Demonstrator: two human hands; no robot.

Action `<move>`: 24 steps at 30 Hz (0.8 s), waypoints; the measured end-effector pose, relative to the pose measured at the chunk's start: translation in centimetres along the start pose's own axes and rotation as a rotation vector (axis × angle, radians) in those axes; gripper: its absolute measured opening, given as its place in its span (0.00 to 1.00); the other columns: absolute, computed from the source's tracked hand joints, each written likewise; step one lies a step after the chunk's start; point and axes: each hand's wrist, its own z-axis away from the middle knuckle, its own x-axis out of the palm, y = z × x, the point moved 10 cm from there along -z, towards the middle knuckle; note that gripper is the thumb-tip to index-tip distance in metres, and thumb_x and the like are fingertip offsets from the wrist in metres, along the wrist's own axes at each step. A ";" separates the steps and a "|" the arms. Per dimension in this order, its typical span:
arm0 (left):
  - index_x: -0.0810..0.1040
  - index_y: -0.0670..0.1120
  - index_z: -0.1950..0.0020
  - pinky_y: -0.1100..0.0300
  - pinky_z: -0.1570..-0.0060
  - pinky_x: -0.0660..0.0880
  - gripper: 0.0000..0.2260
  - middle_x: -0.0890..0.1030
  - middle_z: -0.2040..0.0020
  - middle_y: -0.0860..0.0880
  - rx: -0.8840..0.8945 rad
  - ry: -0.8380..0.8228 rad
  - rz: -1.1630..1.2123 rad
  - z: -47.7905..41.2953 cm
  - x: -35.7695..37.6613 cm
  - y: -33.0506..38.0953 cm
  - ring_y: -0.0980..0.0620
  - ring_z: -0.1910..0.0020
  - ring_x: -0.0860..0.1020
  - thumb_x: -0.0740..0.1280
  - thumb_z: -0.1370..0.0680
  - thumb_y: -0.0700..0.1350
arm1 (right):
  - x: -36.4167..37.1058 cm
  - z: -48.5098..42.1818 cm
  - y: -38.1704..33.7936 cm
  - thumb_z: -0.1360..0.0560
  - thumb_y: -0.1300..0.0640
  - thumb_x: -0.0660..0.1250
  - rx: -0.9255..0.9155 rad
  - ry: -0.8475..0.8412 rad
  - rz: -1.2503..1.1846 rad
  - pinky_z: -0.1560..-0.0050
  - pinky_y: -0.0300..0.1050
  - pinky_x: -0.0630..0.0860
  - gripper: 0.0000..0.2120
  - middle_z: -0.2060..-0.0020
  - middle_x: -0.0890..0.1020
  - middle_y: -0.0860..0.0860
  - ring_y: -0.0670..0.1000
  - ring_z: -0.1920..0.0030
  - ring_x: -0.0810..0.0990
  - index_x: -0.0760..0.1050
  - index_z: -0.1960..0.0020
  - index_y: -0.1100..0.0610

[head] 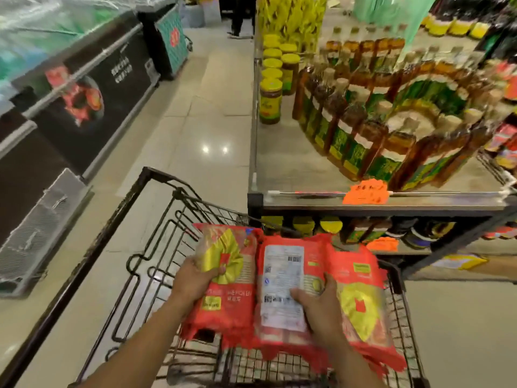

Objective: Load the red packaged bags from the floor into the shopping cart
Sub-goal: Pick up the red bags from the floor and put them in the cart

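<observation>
Glossy red plastic bags [279, 287], black metal wire cart [156, 247], shiny tiled floor [207, 130]

Red bags [291, 287], yellow fan pattern; black cart [145, 247]; orange tags [365, 193].

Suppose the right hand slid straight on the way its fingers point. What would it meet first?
The right hand points up-left across the white-labelled red bag. It would probably meet the neighbouring red bag held by the left hand first, though depth is uncertain.
</observation>
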 end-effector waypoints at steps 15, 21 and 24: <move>0.75 0.43 0.39 0.54 0.49 0.71 0.19 0.74 0.49 0.49 0.275 0.064 -0.415 -5.6 2.4 2.3 0.45 0.46 0.77 0.73 0.24 0.50 | 1.6 -3.6 -0.1 0.36 0.29 0.73 -0.038 0.132 0.370 0.40 0.60 0.76 0.52 0.38 0.78 0.56 0.60 0.39 0.77 0.56 0.23 0.53; 0.69 0.39 0.26 0.41 0.33 0.72 0.30 0.75 0.30 0.37 0.753 0.053 -0.692 4.6 0.8 10.1 0.36 0.32 0.74 0.64 0.24 0.55 | 0.6 3.8 -9.7 0.28 0.34 0.64 -0.371 0.237 0.754 0.32 0.60 0.68 0.39 0.31 0.74 0.61 0.62 0.31 0.71 0.66 0.26 0.59; 0.71 0.40 0.28 0.39 0.32 0.71 0.29 0.75 0.29 0.37 1.074 0.083 -0.793 13.0 0.6 14.9 0.35 0.32 0.74 0.61 0.24 0.56 | -0.2 11.0 -15.1 0.26 0.35 0.60 -0.564 0.327 0.901 0.30 0.61 0.66 0.36 0.29 0.72 0.61 0.63 0.28 0.69 0.67 0.26 0.56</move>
